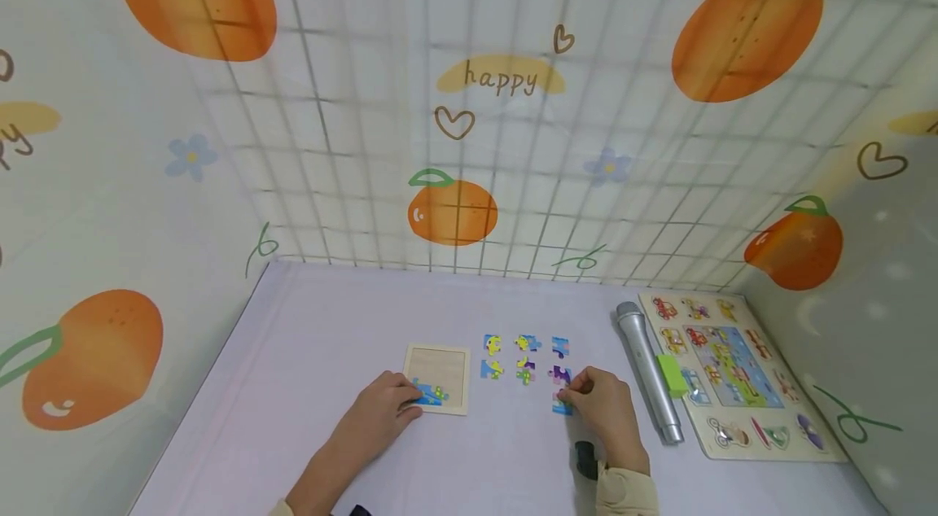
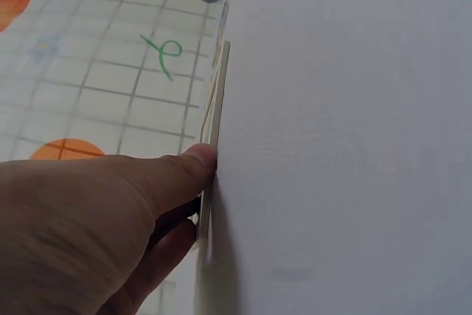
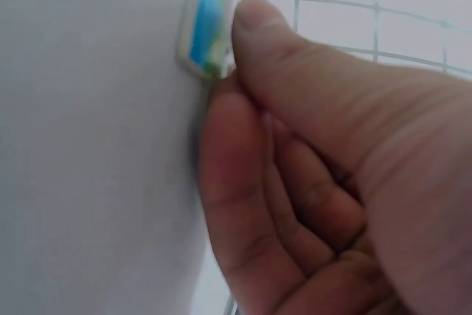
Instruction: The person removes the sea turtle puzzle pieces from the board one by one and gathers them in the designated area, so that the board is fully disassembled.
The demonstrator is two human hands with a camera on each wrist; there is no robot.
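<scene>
A small square wooden puzzle frame (image 1: 437, 347) lies left of the middle of the table, with joined blue-and-green jigsaw pieces (image 1: 432, 393) in its lower left part. My left hand (image 1: 386, 400) grips the frame's lower left corner; in the left wrist view the thumb (image 2: 198, 158) presses its edge. To the right lie loose jigsaw pieces in rows, among them a yellow-and-blue one (image 1: 492, 344) and a purple one (image 1: 560, 374). My right hand (image 1: 602, 402) pinches the right side of the nearest blue jigsaw piece (image 1: 560, 405), whose corner meets the fingertips in the right wrist view.
A silver microphone (image 1: 648, 369) with a lime-green block (image 1: 671, 375) against it lies right of my right hand. Beyond it is a large wooden picture-puzzle board (image 1: 762, 447). Printed fabric walls (image 1: 513, 174) stand around the white table (image 1: 315, 321).
</scene>
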